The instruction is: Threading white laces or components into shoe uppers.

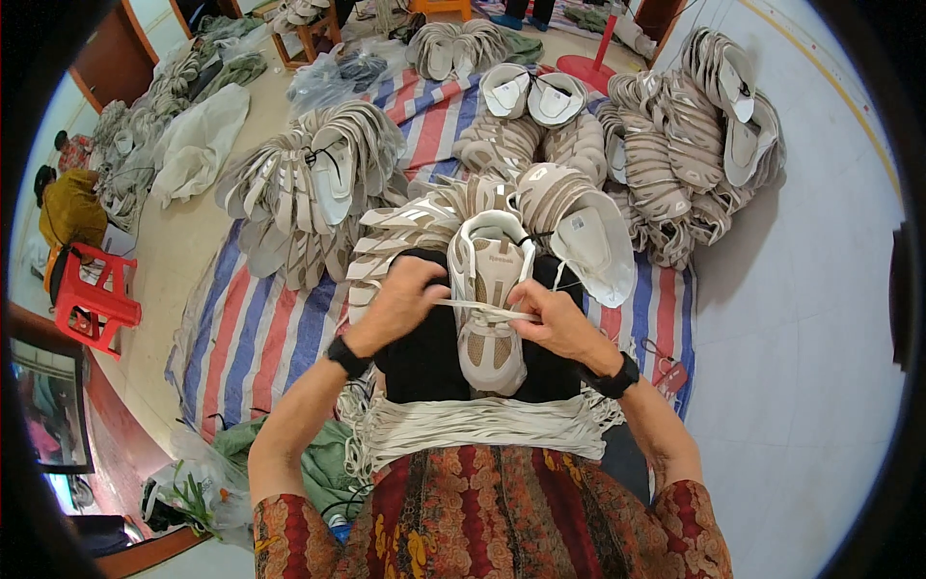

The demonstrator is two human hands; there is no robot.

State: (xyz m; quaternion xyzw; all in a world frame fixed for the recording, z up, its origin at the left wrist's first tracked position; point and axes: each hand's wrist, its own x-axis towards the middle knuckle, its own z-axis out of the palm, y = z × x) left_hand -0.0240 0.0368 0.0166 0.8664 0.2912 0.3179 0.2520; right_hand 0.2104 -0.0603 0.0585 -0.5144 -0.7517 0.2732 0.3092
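A beige and white shoe upper lies on my lap, its toe toward me. A pale shoelace runs across its lower eyelets, pulled out to both sides. My left hand is closed on the lace at the left of the upper. At the right, my right hand pinches the lace close to the eyelets. A thick bundle of pale laces lies across my lap at my waist. Beyond my knees, stacked uppers touch the one on my lap.
Striped sheeting covers the floor, with bundled uppers at left and more bundles at right. A red plastic stool stands far left, near a person in mustard clothing. A white wall borders the right.
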